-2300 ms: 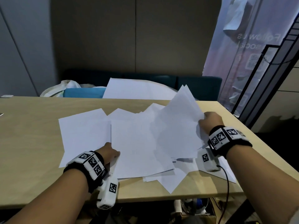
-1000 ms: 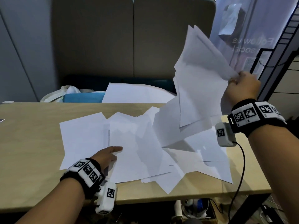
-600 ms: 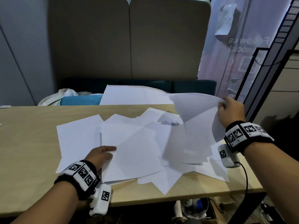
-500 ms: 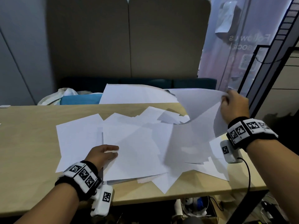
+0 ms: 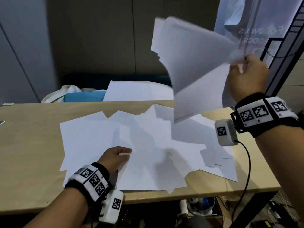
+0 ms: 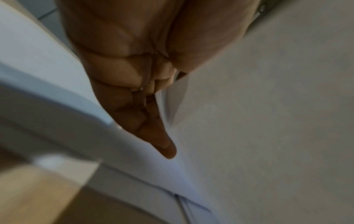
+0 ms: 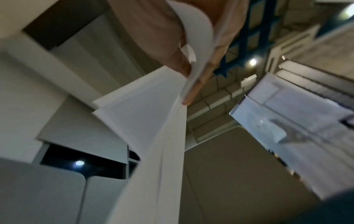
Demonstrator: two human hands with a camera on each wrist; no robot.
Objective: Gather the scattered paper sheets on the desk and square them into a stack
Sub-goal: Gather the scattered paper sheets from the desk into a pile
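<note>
right hand (image 5: 246, 76) gripping a fanned bundle of white paper sheets (image 5: 194, 63) up in the air, left hand (image 5: 113, 157) flat with relaxed fingers on loose white sheets (image 5: 156, 145) spread over the light wooden desk (image 5: 29, 145)

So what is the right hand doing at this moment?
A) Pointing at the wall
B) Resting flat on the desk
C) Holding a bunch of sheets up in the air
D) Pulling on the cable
C: the right hand grips a bunch of sheets raised above the desk, while other sheets lie scattered below.
</note>
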